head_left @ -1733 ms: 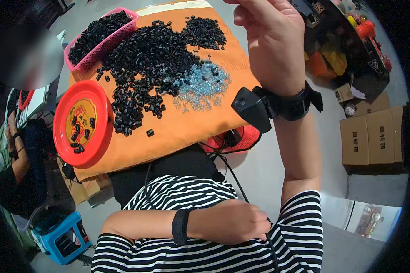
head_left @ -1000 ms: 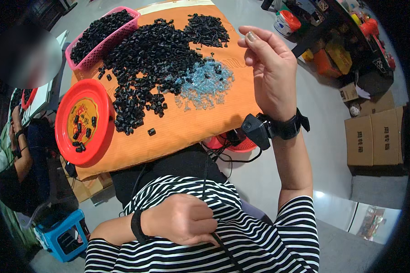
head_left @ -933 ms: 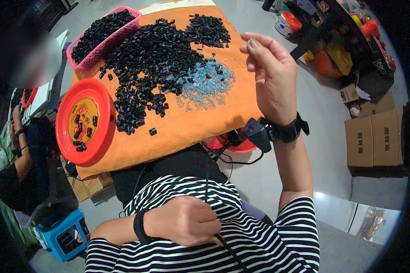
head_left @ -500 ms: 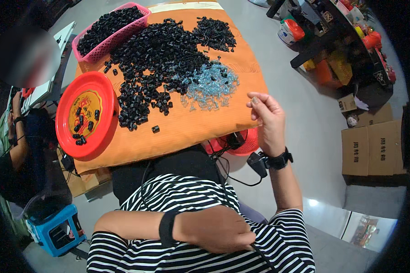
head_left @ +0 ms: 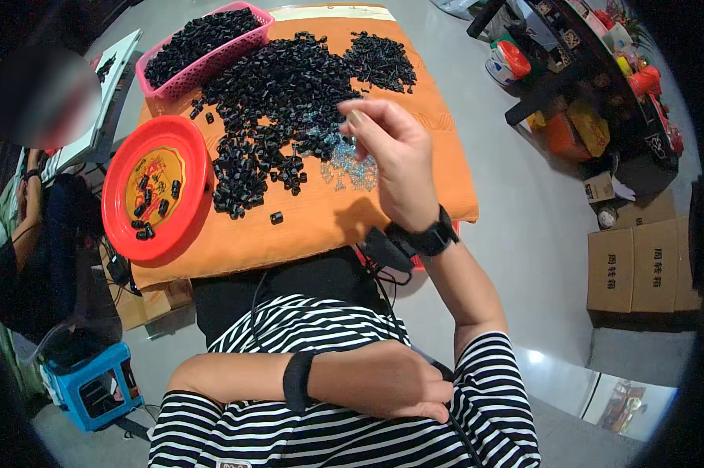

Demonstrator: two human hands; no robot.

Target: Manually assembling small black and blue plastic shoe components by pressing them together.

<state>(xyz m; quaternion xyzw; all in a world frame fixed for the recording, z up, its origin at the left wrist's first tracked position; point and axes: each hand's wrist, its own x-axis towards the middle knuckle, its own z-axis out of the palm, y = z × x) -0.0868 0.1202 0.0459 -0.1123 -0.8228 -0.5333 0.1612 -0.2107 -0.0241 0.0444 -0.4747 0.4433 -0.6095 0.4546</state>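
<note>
My right hand (head_left: pixel 391 156) hovers over the small clear bluish pieces (head_left: pixel 352 168) on the orange table cover (head_left: pixel 313 226). Its thumb and forefinger are drawn together and the other fingers curl in; whatever lies between the tips is too small to make out. My left hand (head_left: pixel 383 382) lies across my lap against the striped shirt, fingers curled around a black cable (head_left: pixel 465 437). Left of the clear pieces spreads a large heap of short black cylindrical parts (head_left: pixel 278 86). A single black part (head_left: pixel 276 218) sits apart near the front edge.
A red plate (head_left: pixel 118 222) with several black parts stands at the left. Behind it is a pink basket (head_left: pixel 204 74) full of black parts; small black screws (head_left: pixel 379 62) lie at the back right. Cardboard boxes (head_left: pixel 637 265) stand right; another person's arm (head_left: pixel 30 210) shows left.
My right hand has moved left and away from me, from the table's right edge to over the clear pieces. My left hand stays on my lap, shifted slightly right in view.
</note>
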